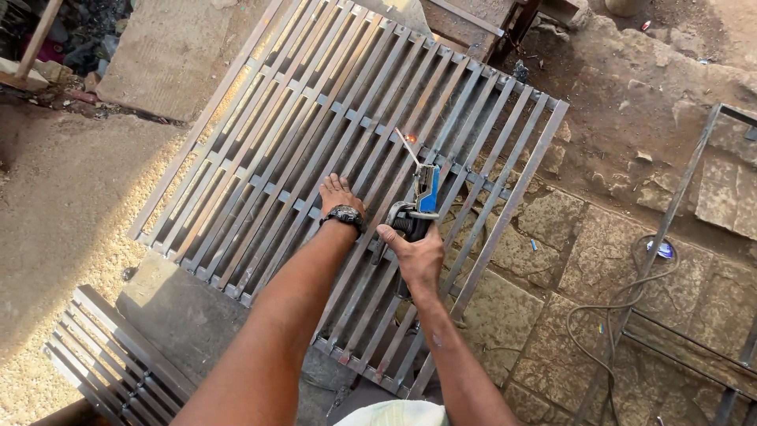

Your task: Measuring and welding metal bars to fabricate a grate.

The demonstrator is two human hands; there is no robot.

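The left hand [337, 194], a dark wristwatch [344, 215] on its wrist, lay flat on the bars of a large steel grille [260, 134] set over stone paving [544, 260]. The right hand [415, 254] gripped a blue welding electrode holder [422, 201], its rod [408, 147] apparently touching a crossbar. A smaller grille [110, 359] lay lower left, a cable [615, 308] at right.
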